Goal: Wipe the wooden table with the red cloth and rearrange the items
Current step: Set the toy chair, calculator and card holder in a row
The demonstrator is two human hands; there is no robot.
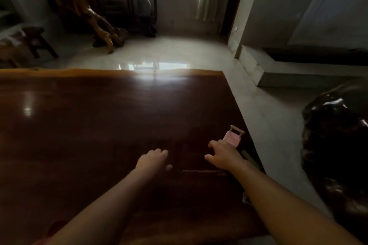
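A dark wooden table (89, 125) fills the lower half of the view. On its right part lies a dark red cloth (191, 145), hard to make out in the dim light; its near edge shows as a line. My left hand (153, 160) rests at the cloth's left edge with its fingers curled down on it. My right hand (221, 155) lies on the cloth's right side with thumb and fingers spread. Just beyond its fingers stands a small pink toy chair (234, 137), close to the table's right edge.
A thin greenish object (248, 156) lies by the table's right edge behind my right wrist. A large glossy dark object (336, 145) stands on the floor to the right. A carved root sculpture (87, 10) and a stool (37, 40) stand beyond the table.
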